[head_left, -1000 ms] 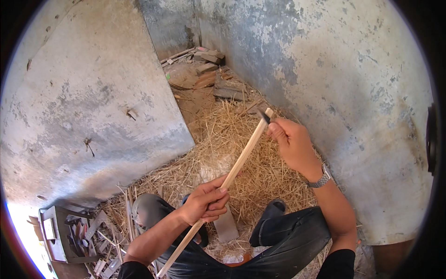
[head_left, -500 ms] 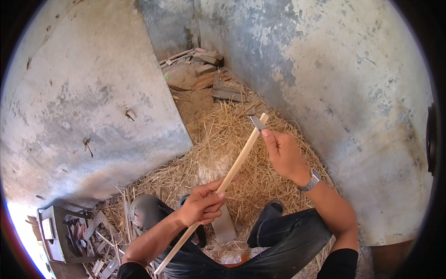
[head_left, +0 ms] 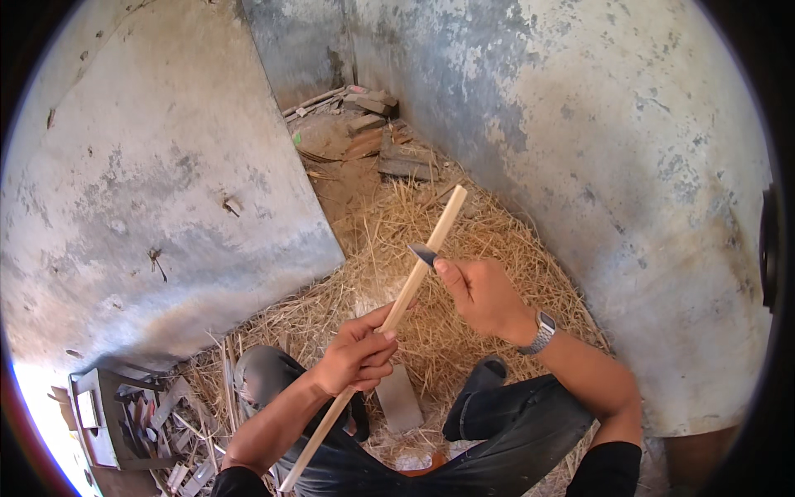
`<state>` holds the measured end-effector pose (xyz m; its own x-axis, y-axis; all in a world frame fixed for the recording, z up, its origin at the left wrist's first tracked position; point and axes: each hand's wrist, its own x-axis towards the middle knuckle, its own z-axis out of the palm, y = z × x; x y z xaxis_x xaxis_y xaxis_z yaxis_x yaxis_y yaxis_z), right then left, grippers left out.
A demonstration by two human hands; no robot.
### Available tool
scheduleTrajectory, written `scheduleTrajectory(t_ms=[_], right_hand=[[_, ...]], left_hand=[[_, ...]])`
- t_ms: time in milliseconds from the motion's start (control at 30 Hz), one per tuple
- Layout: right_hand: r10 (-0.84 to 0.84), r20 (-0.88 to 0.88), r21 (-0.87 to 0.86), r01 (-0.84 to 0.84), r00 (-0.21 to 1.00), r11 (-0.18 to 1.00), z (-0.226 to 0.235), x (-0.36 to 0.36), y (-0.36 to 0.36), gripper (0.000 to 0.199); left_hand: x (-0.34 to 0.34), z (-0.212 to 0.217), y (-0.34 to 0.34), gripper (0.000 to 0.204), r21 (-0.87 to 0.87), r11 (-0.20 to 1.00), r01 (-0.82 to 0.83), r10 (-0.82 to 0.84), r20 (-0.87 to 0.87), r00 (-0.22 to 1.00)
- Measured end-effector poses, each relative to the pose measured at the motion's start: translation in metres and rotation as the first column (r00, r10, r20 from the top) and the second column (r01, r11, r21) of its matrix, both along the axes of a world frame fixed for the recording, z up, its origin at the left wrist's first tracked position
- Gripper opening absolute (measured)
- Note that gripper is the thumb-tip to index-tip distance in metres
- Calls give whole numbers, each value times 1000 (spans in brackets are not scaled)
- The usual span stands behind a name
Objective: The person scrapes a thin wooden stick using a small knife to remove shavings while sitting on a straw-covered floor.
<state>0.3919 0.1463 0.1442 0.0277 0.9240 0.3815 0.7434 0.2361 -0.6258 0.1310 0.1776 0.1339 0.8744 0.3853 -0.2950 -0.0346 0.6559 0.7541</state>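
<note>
A long, pale wooden stick (head_left: 405, 300) slants from my lap up toward the far right. My left hand (head_left: 358, 359) is closed round it a little below its middle. In my right hand (head_left: 484, 294), which wears a watch at the wrist, is a knife with a short metal blade (head_left: 423, 253). The blade lies across the upper part of the stick and touches it. My fist hides the knife's handle. Beneath the stick, between my legs, a flat greyish block (head_left: 401, 400) lies on the straw.
Straw and shavings (head_left: 505, 257) cover the floor before me. Worn walls stand at the left (head_left: 166, 166) and right (head_left: 613, 182). Bricks and boards (head_left: 373, 108) are piled in the far corner. A dark-framed box with scraps (head_left: 108, 414) stands at the lower left.
The knife in my right hand has slid down the stick, toward my left hand. The stick's upper end has shifted slightly left and up. My left hand still grips it.
</note>
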Motion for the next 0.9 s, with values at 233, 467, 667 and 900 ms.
scheduleTrajectory(t_ms=[233, 467, 667, 900], right_hand=[[56, 15, -72, -55, 998, 996, 0, -15, -11, 45], [33, -32, 68, -31, 999, 997, 5, -26, -1, 41], [-26, -88, 56, 31, 996, 998, 3, -23, 8, 39], [-20, -142, 8, 21, 990, 1000, 0, -10, 9, 39]], left_hand=[[3, -1, -3, 54, 12, 1000, 14, -14, 3, 1000], [-2, 2, -4, 54, -61, 997, -37, 38, 18, 999], [-6, 1, 1, 55, -101, 994, -31, 38, 74, 997], [-4, -5, -1, 53, -133, 991, -17, 27, 74, 997]])
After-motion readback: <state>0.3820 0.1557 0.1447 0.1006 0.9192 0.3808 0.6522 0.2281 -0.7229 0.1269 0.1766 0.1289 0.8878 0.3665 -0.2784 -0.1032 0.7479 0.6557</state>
